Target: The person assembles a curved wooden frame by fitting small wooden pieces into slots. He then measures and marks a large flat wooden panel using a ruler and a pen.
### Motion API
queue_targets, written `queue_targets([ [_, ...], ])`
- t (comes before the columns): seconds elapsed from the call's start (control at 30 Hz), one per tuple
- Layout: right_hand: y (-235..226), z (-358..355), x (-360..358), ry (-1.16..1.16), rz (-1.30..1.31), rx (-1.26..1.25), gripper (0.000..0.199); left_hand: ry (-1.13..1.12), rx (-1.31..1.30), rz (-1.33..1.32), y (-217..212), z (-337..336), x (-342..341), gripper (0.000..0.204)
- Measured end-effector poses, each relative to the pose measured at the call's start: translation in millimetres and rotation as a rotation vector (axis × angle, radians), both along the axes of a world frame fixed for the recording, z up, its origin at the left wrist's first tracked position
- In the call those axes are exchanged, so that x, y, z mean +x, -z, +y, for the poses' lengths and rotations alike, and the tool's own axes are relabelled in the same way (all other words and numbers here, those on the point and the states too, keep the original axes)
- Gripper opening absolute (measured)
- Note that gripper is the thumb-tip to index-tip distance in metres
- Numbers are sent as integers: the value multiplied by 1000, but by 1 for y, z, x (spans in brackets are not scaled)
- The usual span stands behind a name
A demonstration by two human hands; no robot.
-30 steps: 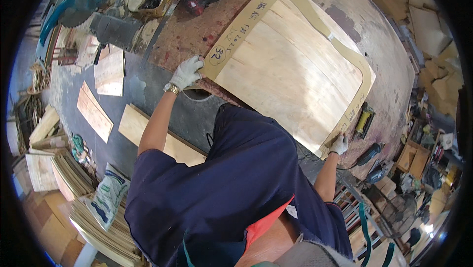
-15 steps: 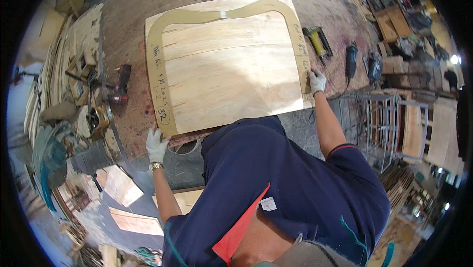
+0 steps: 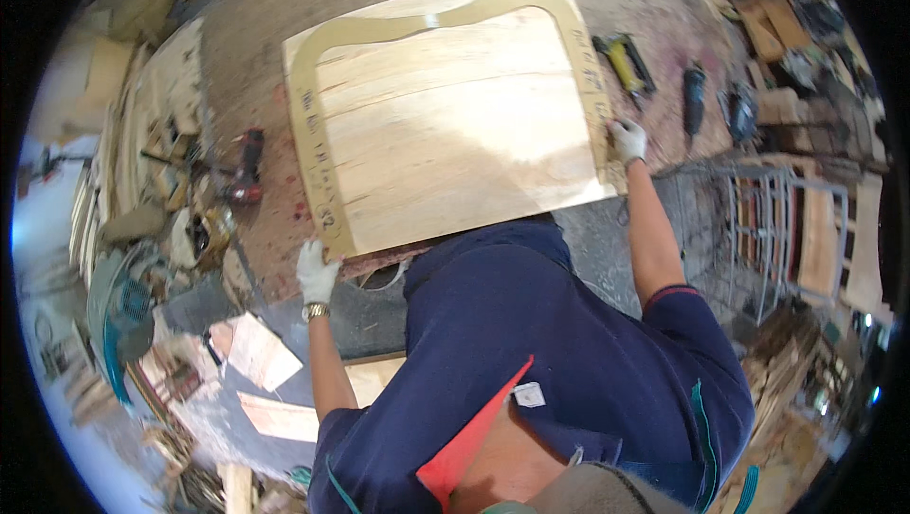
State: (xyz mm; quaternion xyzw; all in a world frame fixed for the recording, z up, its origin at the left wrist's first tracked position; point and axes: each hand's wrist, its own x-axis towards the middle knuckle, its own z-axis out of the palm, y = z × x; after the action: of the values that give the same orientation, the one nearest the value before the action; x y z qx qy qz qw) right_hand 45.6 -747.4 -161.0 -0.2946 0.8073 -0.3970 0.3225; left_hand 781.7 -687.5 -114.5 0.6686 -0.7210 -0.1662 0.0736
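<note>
A flat olive-tan U-shaped template [image 3: 427,28], with handwriting on both legs, lies on a pale wooden panel [image 3: 455,125]. Its wavy crosspiece follows the panel's far edge and its legs run along the two sides. My left hand [image 3: 318,269], in a white glove, is closed at the near end of the left leg, at the panel's near-left corner. Also gloved, my right hand [image 3: 628,140] is closed at the right leg, beside the panel's right edge. How much of the panel each hand grips along with the template is hidden.
The worn workbench [image 3: 256,49] carries a red-and-black cordless drill [image 3: 248,168] on the left. Right of the panel lie a yellow-and-black air tool [image 3: 626,68] and a dark-blue power tool [image 3: 695,99]. A metal rack [image 3: 758,229] stands at right, and a teal machine [image 3: 118,315] at left.
The whole view has shifted a little to the right. Both hands keep their places at the template's legs, and the template appears unmoved on the panel.
</note>
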Motion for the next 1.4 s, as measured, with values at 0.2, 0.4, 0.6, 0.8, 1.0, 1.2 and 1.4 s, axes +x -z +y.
queue_targets([
  [0.2,7,-3,-3,80,-65,-31,25,13,131,-180,-6,-5,-10,77],
  [0.4,2,-1,-12,-61,74,53,35,100,290,-326,-12,-22,-10,85],
  [0.6,-31,-42,-31,-61,791,10,38,132,284,-404,-18,-30,-19,77],
  [0.8,-31,-92,-53,-268,994,139,41,111,352,-446,-28,-38,-36,68],
  [1.0,6,-114,-92,-277,1250,25,46,99,370,-475,-31,-41,-41,68],
  [1.2,-8,-144,-126,-100,1004,135,51,84,444,-480,-24,-43,-33,68],
  [1.4,-32,-74,-78,-302,685,92,45,36,373,-201,-7,-39,-14,64],
])
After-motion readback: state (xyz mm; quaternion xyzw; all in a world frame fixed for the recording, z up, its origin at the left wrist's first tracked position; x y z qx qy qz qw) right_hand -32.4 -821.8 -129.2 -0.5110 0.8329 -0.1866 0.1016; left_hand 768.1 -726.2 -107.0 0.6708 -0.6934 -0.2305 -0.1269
